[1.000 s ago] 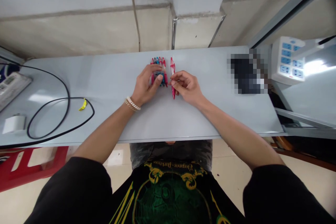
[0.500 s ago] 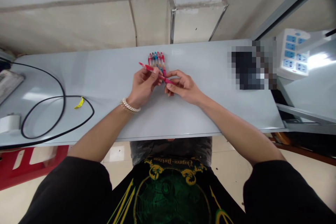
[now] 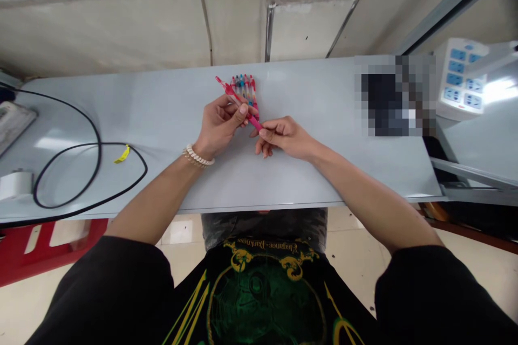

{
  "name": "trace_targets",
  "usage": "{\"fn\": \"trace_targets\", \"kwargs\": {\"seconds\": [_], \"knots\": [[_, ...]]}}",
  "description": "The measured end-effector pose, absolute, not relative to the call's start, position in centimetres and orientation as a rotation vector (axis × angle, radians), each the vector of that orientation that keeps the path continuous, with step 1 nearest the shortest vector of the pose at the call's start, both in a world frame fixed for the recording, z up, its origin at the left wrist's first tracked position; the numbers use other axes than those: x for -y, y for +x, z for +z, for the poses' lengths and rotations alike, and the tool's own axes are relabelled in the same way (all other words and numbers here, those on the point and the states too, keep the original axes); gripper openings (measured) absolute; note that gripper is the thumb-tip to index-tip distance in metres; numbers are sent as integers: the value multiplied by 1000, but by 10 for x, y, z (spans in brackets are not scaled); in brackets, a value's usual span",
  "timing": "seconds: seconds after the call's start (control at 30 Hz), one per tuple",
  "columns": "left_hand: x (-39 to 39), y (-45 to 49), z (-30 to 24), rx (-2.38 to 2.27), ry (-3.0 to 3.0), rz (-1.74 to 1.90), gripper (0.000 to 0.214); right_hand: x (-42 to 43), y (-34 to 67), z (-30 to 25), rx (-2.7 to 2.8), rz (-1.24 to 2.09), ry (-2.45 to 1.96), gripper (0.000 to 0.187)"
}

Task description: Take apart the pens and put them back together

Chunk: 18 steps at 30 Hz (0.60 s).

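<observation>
A slim pink-and-red pen (image 3: 254, 119) slants between my two hands above the table. My left hand (image 3: 224, 121) is closed around its middle, thumb on top, with the red end pointing up and away to the left. At the lower pink end, my right hand (image 3: 283, 136) pinches the pen between thumb and forefinger, its other fingers curled below. Just beyond the hands lies a row of several colourful pens (image 3: 244, 83), side by side, with red and teal tops. My left hand partly hides their near ends.
On the left of the grey table (image 3: 162, 97) a black cable (image 3: 97, 143) with a yellow tag (image 3: 122, 154) lies in loops, near a white charger (image 3: 15, 185). A blurred dark object (image 3: 384, 102) lies at the right. Further right is a white power strip (image 3: 463, 78).
The pen has turned steeper, its pink end swinging down towards me. My right hand has lowered slightly with it, and the left still holds the pen's middle.
</observation>
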<state>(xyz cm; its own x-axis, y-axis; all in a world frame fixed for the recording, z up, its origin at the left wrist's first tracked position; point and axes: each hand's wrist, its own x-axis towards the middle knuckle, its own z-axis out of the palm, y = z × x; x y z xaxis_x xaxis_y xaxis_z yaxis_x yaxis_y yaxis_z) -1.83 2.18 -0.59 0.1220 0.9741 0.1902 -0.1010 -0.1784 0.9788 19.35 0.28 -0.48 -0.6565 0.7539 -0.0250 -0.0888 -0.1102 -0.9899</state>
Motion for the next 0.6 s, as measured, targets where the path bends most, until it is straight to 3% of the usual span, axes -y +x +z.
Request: {"fn": "trace_targets", "kwargs": {"seconds": [0.33,0.47,0.6], "knots": [[-11,-6,-10,-1072,1325,1460,45,4,191,-5,1921,945,-994,41],[-8,-3,-10,-1103,1290,1501,47,5,189,-10,1871,804,-994,38],[-10,-4,-10,-1122,1279,1514,49,4,185,-11,1687,943,-972,48]]}}
